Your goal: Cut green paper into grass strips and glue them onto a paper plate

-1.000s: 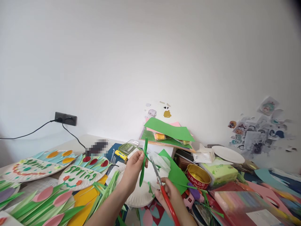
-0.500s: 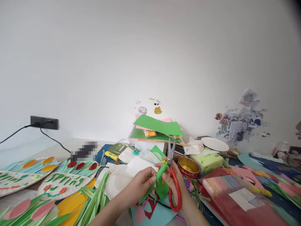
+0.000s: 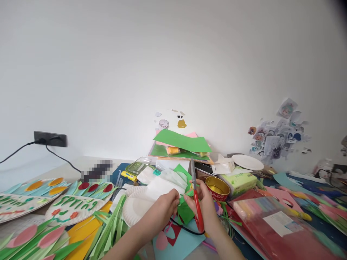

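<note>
Right hand [image 3: 202,198], beside red tin [image 3: 220,197], clamped on red-handled scissors [image 3: 198,211]. Left hand [image 3: 166,206], farther left of tin, fingertips together, contents unclear; wrist twist could nick it.

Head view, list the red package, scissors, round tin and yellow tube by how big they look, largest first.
1. Red package: largest.
2. Scissors and round tin: unsure; the scissors look longer, the tin wider.
3. Yellow tube: smallest.
</note>
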A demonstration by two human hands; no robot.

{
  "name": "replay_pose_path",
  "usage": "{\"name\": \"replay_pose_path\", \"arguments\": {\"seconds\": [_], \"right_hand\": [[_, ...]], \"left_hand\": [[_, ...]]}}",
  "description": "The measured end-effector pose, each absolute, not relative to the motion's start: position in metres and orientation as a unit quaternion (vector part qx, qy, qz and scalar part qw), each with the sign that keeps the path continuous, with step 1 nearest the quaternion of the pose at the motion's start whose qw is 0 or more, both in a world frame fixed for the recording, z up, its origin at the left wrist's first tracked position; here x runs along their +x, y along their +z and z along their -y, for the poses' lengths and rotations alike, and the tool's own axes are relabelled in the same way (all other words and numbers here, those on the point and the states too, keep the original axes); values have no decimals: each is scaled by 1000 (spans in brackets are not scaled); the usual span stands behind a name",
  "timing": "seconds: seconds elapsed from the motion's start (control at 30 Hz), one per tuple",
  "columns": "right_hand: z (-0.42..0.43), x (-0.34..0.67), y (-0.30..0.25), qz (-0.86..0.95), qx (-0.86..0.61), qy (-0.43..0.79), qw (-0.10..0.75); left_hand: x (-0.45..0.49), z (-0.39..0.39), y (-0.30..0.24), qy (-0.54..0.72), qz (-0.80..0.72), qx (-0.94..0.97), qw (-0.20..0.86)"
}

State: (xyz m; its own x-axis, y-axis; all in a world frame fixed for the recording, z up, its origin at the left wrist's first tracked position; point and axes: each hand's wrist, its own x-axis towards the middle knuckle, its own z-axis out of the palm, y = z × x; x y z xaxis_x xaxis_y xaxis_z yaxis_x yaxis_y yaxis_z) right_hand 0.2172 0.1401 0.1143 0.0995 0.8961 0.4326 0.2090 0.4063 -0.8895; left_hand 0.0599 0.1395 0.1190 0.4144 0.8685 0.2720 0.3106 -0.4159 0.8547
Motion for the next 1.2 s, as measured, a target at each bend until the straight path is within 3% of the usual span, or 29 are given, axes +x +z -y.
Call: {"name": "replay_pose_path", "arguments": {"seconds": [0.17, 0.37, 0.53, 0.73, 0.83, 1.07, 1.13, 1.2], "right_hand": [[-140, 219, 113, 603, -472, 274, 582], [-143, 220, 105, 637, -457, 252, 567], [-143, 220, 105, 642, -461, 249, 560], [-147, 223, 105, 624, -466, 235, 581], [-149, 222, 105, 619, -459, 238, 591], [-150, 221, 110, 582, -389, 299, 649], [-146, 220, 110, 607, -354, 342, 624], [-142, 216, 106, 657, -343, 389, 547]], "left_hand": [[60, -136, 124, 376, -385, 765, 354], [64, -132, 126, 355, -383, 737, 430], [67, -134, 122, 363, -430, 720, 406], [62, -139, 123, 348, -413, 652, 532], [60, -141, 125, 338, -414, 647, 544], [54, -149, 131, 486, -432, 601, 465], [47, -151, 137, 537, -434, 574, 439], [40, -151, 143, 578, -428, 551, 424]]}}
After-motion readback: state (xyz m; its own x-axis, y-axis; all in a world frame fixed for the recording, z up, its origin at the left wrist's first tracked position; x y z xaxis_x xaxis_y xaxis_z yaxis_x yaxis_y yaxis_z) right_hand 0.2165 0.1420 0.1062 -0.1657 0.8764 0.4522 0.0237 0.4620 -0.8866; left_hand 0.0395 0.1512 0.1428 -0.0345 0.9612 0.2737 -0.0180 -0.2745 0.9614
